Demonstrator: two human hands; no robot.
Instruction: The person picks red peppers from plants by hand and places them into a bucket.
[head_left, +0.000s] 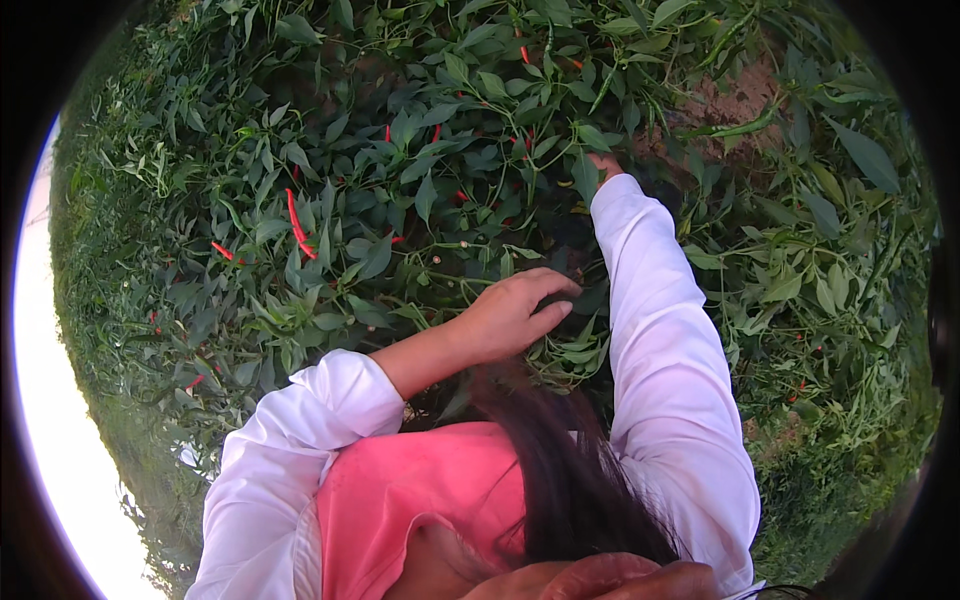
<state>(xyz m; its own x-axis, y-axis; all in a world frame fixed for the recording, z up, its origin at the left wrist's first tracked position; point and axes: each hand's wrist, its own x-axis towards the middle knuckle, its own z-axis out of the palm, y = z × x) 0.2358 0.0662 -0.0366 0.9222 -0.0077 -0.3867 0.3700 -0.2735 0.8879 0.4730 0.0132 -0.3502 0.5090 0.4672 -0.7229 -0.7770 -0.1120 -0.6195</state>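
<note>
My left hand (521, 311) is low over the chilli pepper plants, its thumb and fingers bent with a gap between them; nothing shows in that gap. Farther forward, my right hand (606, 166) reaches in among the leaves, which hide its fingers and anything in them. Red chilli peppers (297, 225) hang to the left of my hands, and more red ones (459, 196) show through the foliage ahead. A green chilli pepper (739, 129) lies to the right of my right hand, above bare soil.
Dense leafy chilli plants (225, 172) surround both arms. Brown soil (739, 94) shows at the upper right. Thin stems (469, 279) cross just in front of my left hand. Long dark hair (577, 465) hangs down between my arms.
</note>
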